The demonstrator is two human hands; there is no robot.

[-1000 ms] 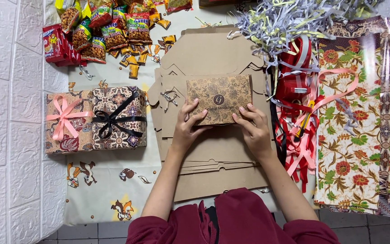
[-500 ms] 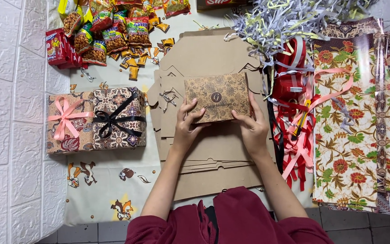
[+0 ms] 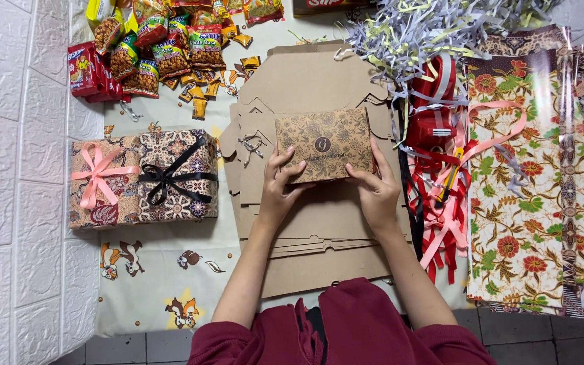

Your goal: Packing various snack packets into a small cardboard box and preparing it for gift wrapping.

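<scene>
On flat cardboard stack (image 3: 319, 230), patterned brown box (image 3: 324, 144), both hands gripping

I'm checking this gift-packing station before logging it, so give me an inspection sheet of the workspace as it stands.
Surface: printed cloth over a tiled floor.
Job's things: small patterned kraft box held above a stack of flat kraft box blanks.
Clutter: two wrapped gift boxes, pink-ribboned and black-ribboned; snack packets; shredded paper; red and pink ribbons; floral wrapping sheets.
Grippers: left hand and right hand grip the box's lower corners.
Cables: nothing seen.
Surroundings: white brick-textured wall panel at the left.
</scene>
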